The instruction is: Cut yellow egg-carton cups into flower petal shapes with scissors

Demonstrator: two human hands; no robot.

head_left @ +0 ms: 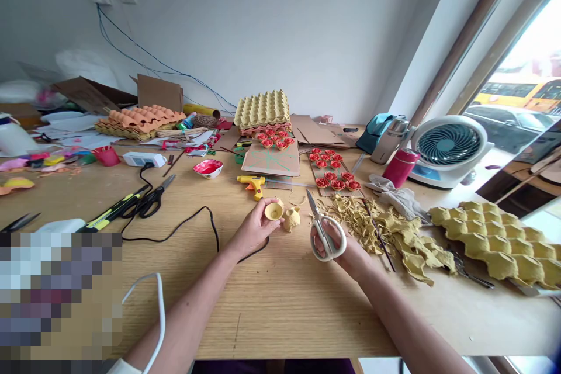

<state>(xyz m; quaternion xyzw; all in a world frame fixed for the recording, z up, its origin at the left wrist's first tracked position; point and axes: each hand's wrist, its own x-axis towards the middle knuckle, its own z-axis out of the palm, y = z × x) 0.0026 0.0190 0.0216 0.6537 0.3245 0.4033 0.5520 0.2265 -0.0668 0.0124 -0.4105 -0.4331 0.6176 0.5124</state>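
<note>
My left hand (255, 228) pinches a small yellow egg-carton cup (274, 210) just above the wooden table (280, 304). A second cut yellow cup piece (291, 219) lies on the table right beside it. My right hand (339, 245) grips white-handled scissors (324, 234) with fingers through the loops; the blades point up and away, near the cup pieces. A heap of yellow carton scraps (385, 228) lies just right of the scissors.
A cut yellow egg tray (499, 245) lies at the right. Red paper roses (335, 175) on cardboard, a yellow glue gun (253, 183), a red dish (208, 168), black scissors (151, 201), stacked egg trays (263, 110), a fan (447, 149) and a black cable (193, 222) crowd the table.
</note>
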